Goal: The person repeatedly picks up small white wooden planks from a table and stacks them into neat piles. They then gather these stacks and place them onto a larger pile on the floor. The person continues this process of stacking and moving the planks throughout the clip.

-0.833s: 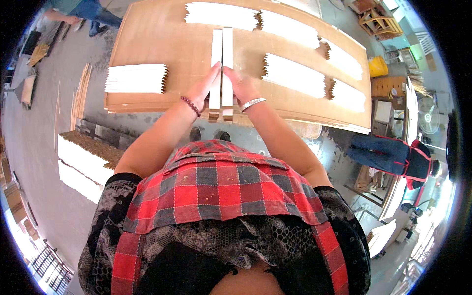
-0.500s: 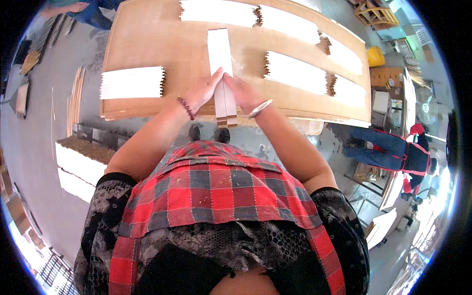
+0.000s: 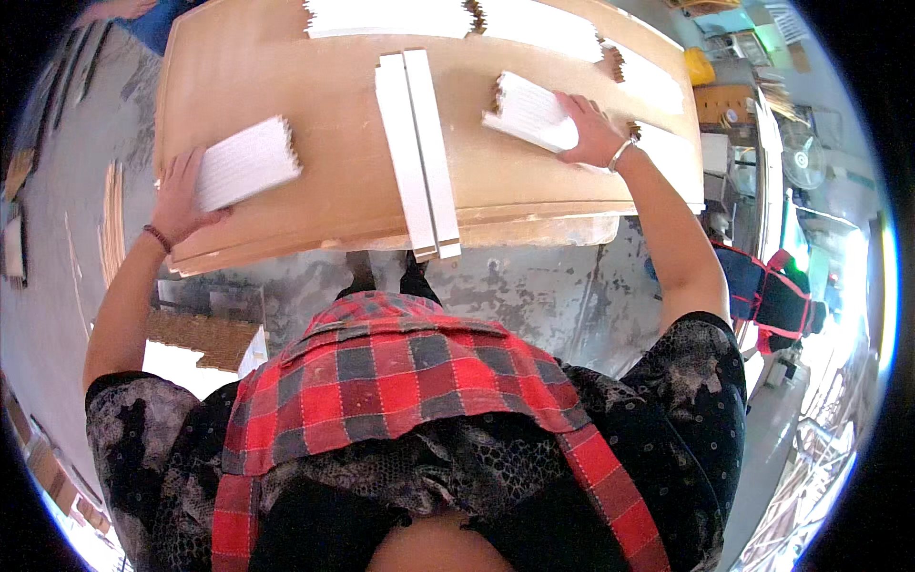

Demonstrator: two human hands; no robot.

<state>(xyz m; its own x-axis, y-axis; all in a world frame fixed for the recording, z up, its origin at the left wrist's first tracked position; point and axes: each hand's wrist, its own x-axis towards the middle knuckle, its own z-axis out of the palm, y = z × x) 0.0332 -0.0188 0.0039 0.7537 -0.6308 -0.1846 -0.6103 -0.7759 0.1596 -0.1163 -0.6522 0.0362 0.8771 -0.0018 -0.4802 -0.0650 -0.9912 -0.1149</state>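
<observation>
At the left of the board, my left hand is closed round the left end of a bundle of white strips, which lies slanted. My right hand grips the right end of another white strip bundle on the right side, thumb on the near side and fingers on the far side. Between my hands lie two long white strips side by side, a narrow gap between them. Their near ends stick out past the board's front edge, and neither hand touches them.
Under everything lies a large brown board. More white strip bundles line its far edge, and one bundle sits beyond my right wrist. A person in dark clothes is at the right. Thin wooden strips stand at the left.
My hands have left the two long strips and spread apart, one to each side. Each now holds a strip bundle, and both bundles have turned to a slant. The long strips have a gap now.
</observation>
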